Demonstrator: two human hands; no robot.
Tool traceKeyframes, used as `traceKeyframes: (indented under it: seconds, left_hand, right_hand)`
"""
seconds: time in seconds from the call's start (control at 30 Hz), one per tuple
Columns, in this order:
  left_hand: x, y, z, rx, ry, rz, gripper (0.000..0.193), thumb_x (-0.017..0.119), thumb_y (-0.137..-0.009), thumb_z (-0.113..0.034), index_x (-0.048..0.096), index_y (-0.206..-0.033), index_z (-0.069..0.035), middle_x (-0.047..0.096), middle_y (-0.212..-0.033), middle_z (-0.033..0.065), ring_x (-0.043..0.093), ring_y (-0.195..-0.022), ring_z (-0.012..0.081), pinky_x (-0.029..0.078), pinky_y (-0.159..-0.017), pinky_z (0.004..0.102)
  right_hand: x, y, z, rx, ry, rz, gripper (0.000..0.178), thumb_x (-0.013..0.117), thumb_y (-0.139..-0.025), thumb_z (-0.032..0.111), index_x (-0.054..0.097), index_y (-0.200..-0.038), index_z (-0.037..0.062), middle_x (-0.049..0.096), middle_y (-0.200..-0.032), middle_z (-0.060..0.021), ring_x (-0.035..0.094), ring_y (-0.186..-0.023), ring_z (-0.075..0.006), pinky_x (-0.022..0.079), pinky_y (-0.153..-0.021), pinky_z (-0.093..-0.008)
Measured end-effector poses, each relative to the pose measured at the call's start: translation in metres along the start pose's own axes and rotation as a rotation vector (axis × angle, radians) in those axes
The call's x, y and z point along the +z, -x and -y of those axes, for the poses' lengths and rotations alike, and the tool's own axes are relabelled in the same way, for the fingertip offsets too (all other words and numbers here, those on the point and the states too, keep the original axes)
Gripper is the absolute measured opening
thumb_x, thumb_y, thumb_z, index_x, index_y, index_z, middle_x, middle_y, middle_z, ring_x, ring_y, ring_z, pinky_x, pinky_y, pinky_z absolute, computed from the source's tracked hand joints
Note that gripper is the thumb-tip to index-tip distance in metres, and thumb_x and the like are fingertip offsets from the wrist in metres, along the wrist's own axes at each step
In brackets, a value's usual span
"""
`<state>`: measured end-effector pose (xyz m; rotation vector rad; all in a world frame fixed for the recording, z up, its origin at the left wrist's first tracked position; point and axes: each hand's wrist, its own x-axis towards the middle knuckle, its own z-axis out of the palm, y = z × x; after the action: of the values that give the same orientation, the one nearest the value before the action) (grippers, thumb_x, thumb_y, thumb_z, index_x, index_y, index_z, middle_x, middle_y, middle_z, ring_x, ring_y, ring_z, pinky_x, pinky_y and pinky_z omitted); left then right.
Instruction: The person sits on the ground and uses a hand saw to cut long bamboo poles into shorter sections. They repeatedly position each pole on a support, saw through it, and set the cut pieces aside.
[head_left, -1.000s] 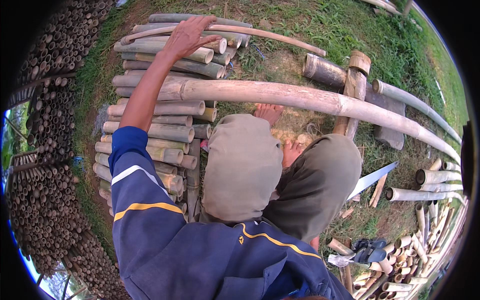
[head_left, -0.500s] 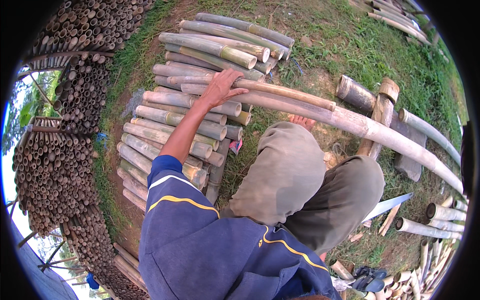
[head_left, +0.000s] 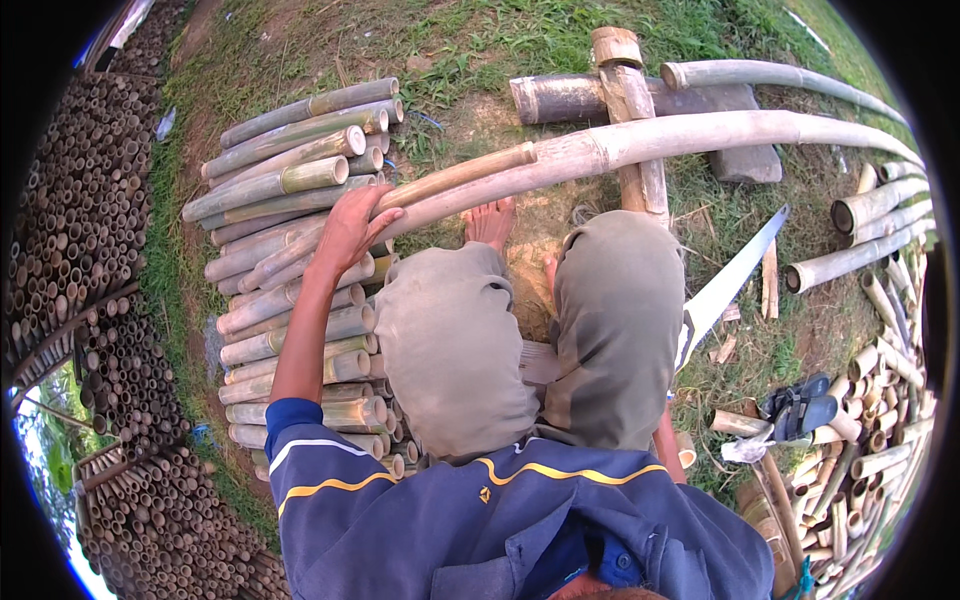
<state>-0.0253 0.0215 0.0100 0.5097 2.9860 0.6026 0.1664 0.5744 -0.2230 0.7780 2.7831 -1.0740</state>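
My left hand (head_left: 352,225) is wrapped over a thin bamboo length (head_left: 460,178), near the ends of a stack of cut bamboo. That length lies along the top of a long, pale bamboo pole (head_left: 700,136), which runs off to the far right across a wooden support post (head_left: 640,190). My right forearm (head_left: 667,445) shows beside my right knee; the knee hides the hand, so its fingers cannot be seen. Just past that knee a handsaw (head_left: 735,268) slants up and right, its blade in view and its handle partly covered.
Cut bamboo pieces (head_left: 340,322) are stacked at my left. Taller bamboo piles (head_left: 90,190) line the far left. On the right are thick bamboo lengths (head_left: 870,255), a heap of short offcuts (head_left: 870,460) and dark sandals (head_left: 800,408). A dark log (head_left: 560,98) lies beyond the post.
My view has turned, so the pole now crosses higher. More of the handsaw shows beside my right knee, and my right forearm has come into sight. My left hand stays on the thin bamboo.
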Motion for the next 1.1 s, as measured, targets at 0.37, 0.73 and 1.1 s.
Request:
traceKeyframes:
  seconds: [0.37,0.73,1.1]
  left_hand:
    - [0.042,-0.115,-0.113,-0.049,-0.077,0.334,0.100,0.093,-0.075,-0.052,0.051,-0.159,-0.017,0.079,-0.117,0.0261,0.075,-0.113,0.0481,0.059,-0.097,0.0566]
    - [0.055,-0.134,-0.128,-0.025,-0.057,0.268,0.094,0.091,-0.066,-0.039,0.056,-0.150,-0.015,0.080,-0.101,0.0249,0.077,-0.099,0.0481,0.059,-0.088,0.0557]
    - [0.077,-0.202,-0.182,0.017,0.020,0.316,0.096,0.097,-0.065,-0.040,0.057,-0.149,-0.013,0.081,-0.104,0.0273,0.078,-0.106,0.0470,0.058,-0.096,0.0559]
  right_hand:
    - [-0.058,0.048,0.014,-0.134,0.083,-0.072,0.092,0.094,-0.082,0.035,0.056,-0.162,0.0111,0.063,-0.129,-0.0229,0.060,-0.124,-0.0421,0.048,-0.110,-0.0518]
    - [-0.071,0.051,0.053,-0.064,0.210,-0.064,0.096,0.098,-0.073,0.027,0.057,-0.158,0.0104,0.064,-0.127,-0.0243,0.059,-0.120,-0.0450,0.049,-0.106,-0.0529]
    - [-0.096,0.056,0.055,-0.193,0.163,-0.020,0.093,0.090,-0.085,0.029,0.049,-0.167,0.0123,0.059,-0.120,-0.0252,0.059,-0.112,-0.0450,0.050,-0.100,-0.0541]
